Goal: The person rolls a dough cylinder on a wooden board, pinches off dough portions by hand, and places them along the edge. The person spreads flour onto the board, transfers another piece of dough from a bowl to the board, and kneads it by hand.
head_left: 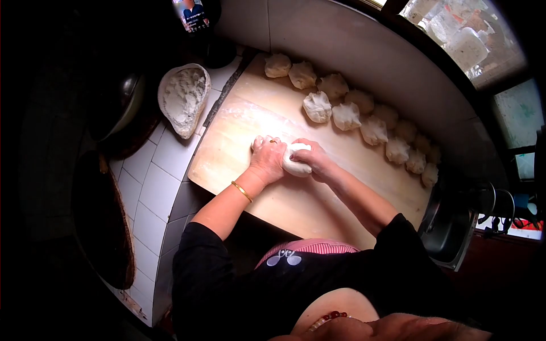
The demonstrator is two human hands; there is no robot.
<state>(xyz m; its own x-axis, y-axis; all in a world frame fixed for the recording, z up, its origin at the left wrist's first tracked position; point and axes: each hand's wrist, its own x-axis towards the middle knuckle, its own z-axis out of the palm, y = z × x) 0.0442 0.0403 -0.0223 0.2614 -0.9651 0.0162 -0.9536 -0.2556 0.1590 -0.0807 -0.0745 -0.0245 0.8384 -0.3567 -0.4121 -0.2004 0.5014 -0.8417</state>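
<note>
The right hand (311,158) clasped the dough (297,167) left of the far lumps (346,116), the left hand (268,156) pressing against it, grip unclear

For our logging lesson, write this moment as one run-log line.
left hand: touching dough lump | right hand: gripping dough lump | under: wooden board | far edge: dough portions, two rows | beside board: flour

A pale, smooth lump of dough (297,166), seemingly folded over, lies partly hidden on the wooden board (227,142).
</note>
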